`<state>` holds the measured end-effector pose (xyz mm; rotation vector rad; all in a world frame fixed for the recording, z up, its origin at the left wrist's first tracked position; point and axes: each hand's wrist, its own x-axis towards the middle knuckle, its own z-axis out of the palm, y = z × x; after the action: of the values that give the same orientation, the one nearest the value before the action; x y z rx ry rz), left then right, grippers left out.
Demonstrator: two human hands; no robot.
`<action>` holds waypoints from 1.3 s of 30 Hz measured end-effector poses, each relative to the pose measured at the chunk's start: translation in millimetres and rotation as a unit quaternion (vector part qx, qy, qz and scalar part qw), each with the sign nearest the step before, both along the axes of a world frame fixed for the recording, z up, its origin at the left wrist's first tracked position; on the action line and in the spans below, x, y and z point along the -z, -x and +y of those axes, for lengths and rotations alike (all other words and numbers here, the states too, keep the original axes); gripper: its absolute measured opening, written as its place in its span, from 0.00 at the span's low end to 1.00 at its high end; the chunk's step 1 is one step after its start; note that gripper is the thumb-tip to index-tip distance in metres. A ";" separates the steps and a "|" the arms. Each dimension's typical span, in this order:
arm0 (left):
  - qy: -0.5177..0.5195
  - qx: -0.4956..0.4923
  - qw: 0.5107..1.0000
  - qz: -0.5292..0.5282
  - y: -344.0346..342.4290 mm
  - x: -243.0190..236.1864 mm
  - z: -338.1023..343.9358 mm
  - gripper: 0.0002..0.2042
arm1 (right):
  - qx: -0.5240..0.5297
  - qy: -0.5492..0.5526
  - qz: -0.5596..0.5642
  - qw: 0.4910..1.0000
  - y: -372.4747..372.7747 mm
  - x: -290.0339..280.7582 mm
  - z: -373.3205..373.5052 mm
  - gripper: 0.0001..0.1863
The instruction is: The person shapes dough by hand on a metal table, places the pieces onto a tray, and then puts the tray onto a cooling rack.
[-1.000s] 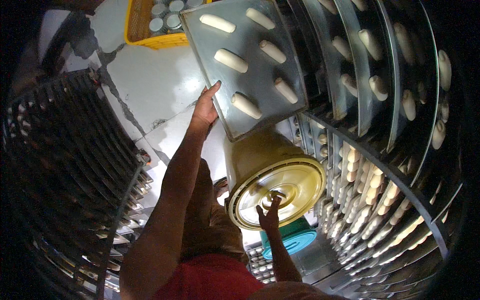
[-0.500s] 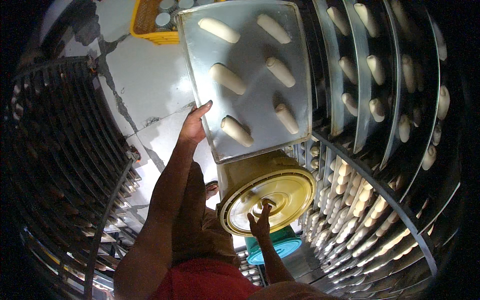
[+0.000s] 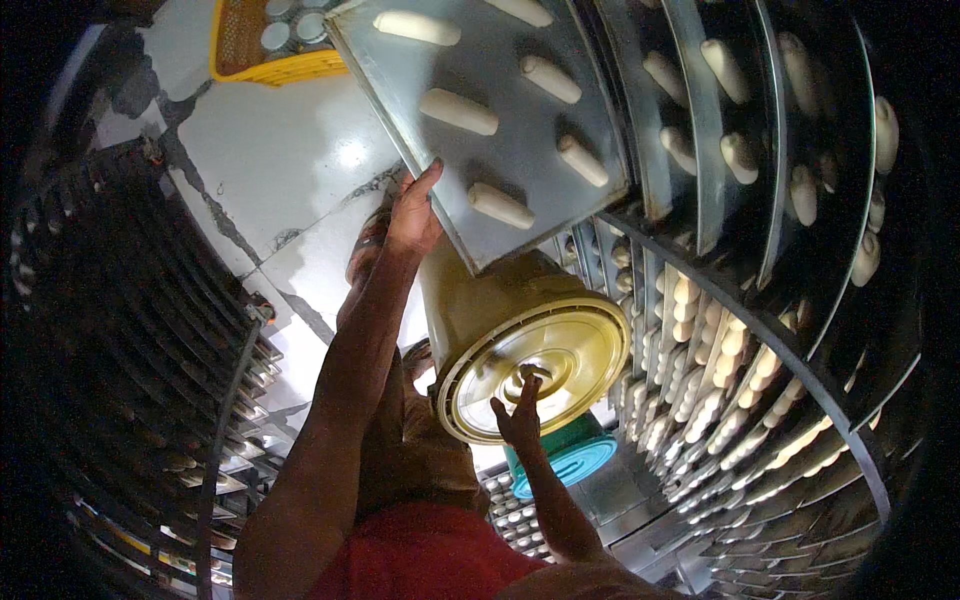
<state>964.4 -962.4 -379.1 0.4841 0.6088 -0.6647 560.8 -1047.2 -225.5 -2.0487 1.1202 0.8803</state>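
With its thumb on top of the near left edge, my left hand [image 3: 414,212] grips a flat metal tray [image 3: 500,110]. Several pale dough rolls [image 3: 459,111] lie spaced out on the tray, whose right edge meets the rack. My right hand [image 3: 518,418] holds nothing. Its fingers are apart over the round yellowish lid [image 3: 590,350] of a large bin, close to the lid's middle knob; whether they touch it I cannot tell.
On the right a tall rack [image 3: 740,300] carries many trays of dough rolls. Another dark rack [image 3: 215,420] stands at the left. A yellow crate [image 3: 290,70] with round-topped containers sits on the cracked pale floor [image 3: 270,150]. Behind the bin is a teal lidded bucket [image 3: 565,465].
My left hand has pushed the tray farther forward and turned it, bringing it against the right rack. My right hand stays over the bin lid.
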 end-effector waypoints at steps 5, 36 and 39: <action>-0.082 -0.023 0.996 -0.042 1.4 6.2 -20.2 0.14 | -0.018 0.017 -0.005 1.000 8.6 4.4 1.7 0.58; -0.094 -0.085 0.986 -0.111 -20.8 14.6 -129.3 0.17 | 0.011 0.021 -0.034 0.999 9.5 0.5 10.4 0.57; -0.034 -0.114 0.982 -0.144 -24.8 44.7 -153.4 0.18 | 0.022 0.014 -0.022 0.999 3.0 -0.6 9.0 0.57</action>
<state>989.1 -1115.7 -423.8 0.5531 0.4062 -0.3474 557.8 -1038.2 -224.9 -2.0483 1.1541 0.7985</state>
